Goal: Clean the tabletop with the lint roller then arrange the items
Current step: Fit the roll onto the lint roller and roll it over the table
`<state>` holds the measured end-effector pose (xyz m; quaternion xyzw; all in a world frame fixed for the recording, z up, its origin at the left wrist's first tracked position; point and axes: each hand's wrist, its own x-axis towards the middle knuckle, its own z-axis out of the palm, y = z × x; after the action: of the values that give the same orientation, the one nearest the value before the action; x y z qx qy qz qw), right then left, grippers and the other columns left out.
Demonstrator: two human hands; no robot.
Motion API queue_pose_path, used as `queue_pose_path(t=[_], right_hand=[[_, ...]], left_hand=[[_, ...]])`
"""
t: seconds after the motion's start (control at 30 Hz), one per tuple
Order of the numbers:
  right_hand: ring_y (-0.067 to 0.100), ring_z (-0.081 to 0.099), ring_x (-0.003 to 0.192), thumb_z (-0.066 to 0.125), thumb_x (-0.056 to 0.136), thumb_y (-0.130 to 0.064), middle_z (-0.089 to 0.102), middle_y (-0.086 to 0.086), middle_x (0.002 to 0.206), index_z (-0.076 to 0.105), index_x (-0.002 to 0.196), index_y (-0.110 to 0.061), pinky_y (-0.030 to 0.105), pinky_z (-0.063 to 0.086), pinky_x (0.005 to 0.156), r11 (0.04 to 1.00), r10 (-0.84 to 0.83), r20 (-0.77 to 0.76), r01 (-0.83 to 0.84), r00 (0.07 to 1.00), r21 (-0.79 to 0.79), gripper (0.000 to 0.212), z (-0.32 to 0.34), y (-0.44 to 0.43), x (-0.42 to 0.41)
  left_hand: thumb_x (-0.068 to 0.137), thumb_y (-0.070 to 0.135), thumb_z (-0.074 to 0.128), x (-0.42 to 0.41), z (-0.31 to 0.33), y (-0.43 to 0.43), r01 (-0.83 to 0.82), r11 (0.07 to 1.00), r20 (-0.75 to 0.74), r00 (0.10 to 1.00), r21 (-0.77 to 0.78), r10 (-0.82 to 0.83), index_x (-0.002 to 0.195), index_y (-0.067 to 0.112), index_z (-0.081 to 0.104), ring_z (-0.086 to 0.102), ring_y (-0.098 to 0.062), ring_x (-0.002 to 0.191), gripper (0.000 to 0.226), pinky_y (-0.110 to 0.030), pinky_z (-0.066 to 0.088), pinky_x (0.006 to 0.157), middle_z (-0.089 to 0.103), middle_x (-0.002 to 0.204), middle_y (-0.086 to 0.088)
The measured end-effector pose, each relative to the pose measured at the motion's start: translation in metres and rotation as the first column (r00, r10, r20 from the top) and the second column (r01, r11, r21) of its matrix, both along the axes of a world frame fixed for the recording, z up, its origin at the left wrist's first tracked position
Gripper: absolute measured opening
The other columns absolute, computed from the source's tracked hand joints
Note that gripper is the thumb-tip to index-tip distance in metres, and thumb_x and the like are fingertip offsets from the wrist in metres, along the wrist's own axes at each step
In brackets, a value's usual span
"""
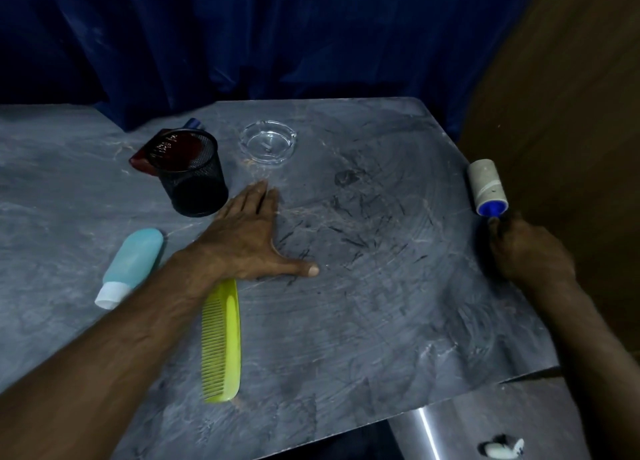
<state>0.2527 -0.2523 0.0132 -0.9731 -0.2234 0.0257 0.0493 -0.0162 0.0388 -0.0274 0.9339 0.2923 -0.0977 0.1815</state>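
As right hand (530, 251) grips it, lint roller (486, 185) juts past fingers (500, 229).

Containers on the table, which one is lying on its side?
The light blue bottle with the white cap: it lies flat, while the black mesh cup and the glass ashtray both sit upright.

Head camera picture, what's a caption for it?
Left hand flat on the table, right hand holding the lint roller.

You've got a dark blue curtain (242, 36) across the top, brown wood panel (571, 95) at upper rt, grey marbled desk (363, 321) below; dim light overall.
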Motion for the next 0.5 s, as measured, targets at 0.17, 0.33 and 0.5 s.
queue_pose_path(t=[0.17, 0.33, 0.5], right_hand=[[0.020, 0.043, 0.057, 0.036, 0.110, -0.038, 0.047, 0.003, 0.070, 0.054, 0.116, -0.003, 0.036, 0.035, 0.064, 0.999, 0.021, -0.004, -0.021, 1.000, 0.044, 0.039, -0.002, 0.005, -0.004], [0.021, 0.043, 0.059, 0.038, 0.110, -0.032, 0.061, 0.019, 0.084, 0.055, 0.103, -0.005, 0.033, 0.034, 0.062, 0.985, 0.145, 0.047, -0.149, 0.988, 0.084, 0.033, -0.003, 0.025, -0.020], [0.027, 0.052, 0.066, 0.033, 0.111, -0.037, 0.057, 0.012, 0.080, 0.052, 0.122, -0.004, 0.037, 0.038, 0.067, 0.975, 0.207, -0.004, -0.206, 0.978, 0.080, 0.040, -0.006, 0.043, -0.033]], left_hand=[[0.039, 0.117, 0.043, -0.001, 0.000, -0.001, -0.004, 1.000, 0.004, 1.000, -0.011, 0.004, 0.170, 0.023, -0.019, -0.023, -0.015, 0.164, 0.173, -0.032, -0.012, 0.125, -0.029, 0.177, 0.005], [0.037, 0.118, 0.043, 0.000, -0.001, 0.000, -0.007, 1.000, 0.000, 1.000, -0.021, 0.007, 0.169, 0.023, -0.020, -0.023, -0.016, 0.164, 0.174, -0.034, -0.011, 0.128, -0.029, 0.177, 0.004], [0.038, 0.117, 0.043, -0.001, -0.001, 0.000, -0.004, 1.000, 0.010, 1.000, -0.019, 0.005, 0.170, 0.023, -0.019, -0.023, -0.016, 0.164, 0.173, -0.034, -0.011, 0.127, -0.029, 0.177, 0.004]])
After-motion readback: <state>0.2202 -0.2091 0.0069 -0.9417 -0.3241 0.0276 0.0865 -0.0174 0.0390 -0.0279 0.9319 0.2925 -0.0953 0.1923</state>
